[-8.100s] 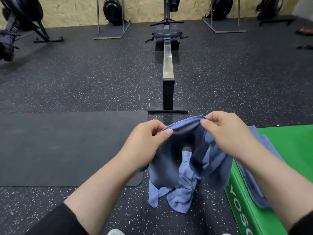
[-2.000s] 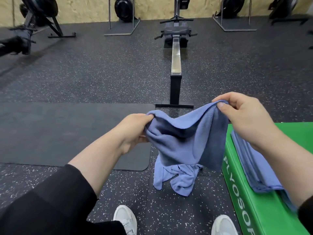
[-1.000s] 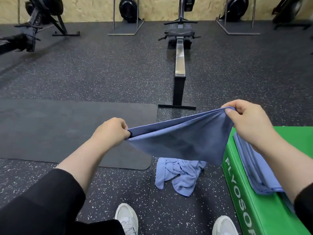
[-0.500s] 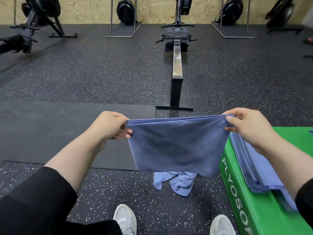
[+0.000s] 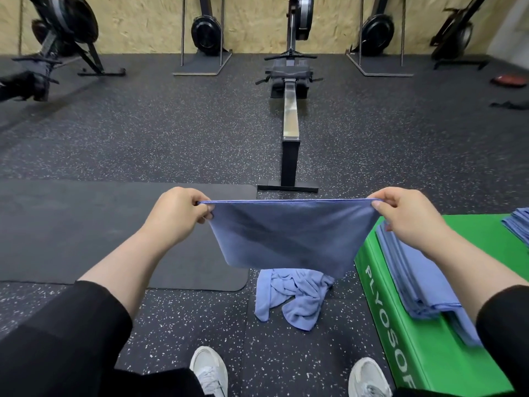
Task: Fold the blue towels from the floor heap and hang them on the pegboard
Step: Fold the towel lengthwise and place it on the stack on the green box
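Note:
A blue towel (image 5: 289, 236) hangs doubled over and stretched flat in front of me. My left hand (image 5: 177, 213) pinches its upper left corner and my right hand (image 5: 406, 216) pinches its upper right corner, the top edge taut between them. Below it on the floor lies a crumpled blue towel heap (image 5: 292, 296). Folded blue towels (image 5: 412, 279) are stacked on the green plyo box (image 5: 463, 356) at my right. No pegboard is in view.
A black mat (image 5: 86, 224) lies on the speckled rubber floor to the left. A rowing machine (image 5: 290, 116) stretches straight ahead, its foot just beyond the towel. More rowers stand along the far wall. More folded blue cloth (image 5: 518, 224) lies at the box's far right. My white shoes (image 5: 209, 371) are below.
The towel went from a bunched mass to a flat, doubled sheet. Both hands moved apart, pulling the top edge level and taut.

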Available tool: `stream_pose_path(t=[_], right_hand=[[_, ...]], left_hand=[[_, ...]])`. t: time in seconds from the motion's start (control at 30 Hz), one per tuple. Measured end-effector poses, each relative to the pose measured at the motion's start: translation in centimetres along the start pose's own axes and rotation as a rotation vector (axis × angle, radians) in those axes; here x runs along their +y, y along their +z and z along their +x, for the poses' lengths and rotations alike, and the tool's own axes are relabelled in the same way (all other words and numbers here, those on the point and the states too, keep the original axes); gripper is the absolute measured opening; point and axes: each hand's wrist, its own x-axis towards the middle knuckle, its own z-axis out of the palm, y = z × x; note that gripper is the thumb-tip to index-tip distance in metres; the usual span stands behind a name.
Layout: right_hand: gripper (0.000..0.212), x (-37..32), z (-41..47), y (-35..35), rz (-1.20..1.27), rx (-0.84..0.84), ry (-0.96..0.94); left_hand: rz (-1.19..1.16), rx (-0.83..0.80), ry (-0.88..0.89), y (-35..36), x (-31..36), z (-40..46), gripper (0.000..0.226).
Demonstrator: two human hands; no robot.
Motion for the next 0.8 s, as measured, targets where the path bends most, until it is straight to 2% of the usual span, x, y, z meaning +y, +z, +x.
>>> stream_pose_path(t=[0.2, 0.43, 0.53, 0.7, 0.8], right_hand=[[0.014, -0.3, -1.3, -0.1, -0.257, 0.014, -0.039], [0.015, -0.5, -1.8, -0.3, -0.305, 0.024, -0.048], [0.015, -0.2, -1.5, -0.4, -0.317, 0.025, -0.022], [0.014, -0.4, -1.0, -0.4, -0.436, -0.111, 0.083], [0.015, -1.6, -0.8, 0.2, -0.464, -0.233, 0.075]], left_hand=[[-0.007, -0.011, -0.013, 0.0, -0.4, -0.4, 0.019], [-0.124, 0.057, -0.016, -0.2, 0.2, -0.7, 0.017], [-0.250, 0.024, 0.027, -0.2, 0.4, -0.5, 0.021], [-0.561, 0.063, 0.102, 0.5, 3.1, -0.5, 0.027], [-0.477, 0.061, 0.186, 1.2, 5.9, -0.5, 0.022]])
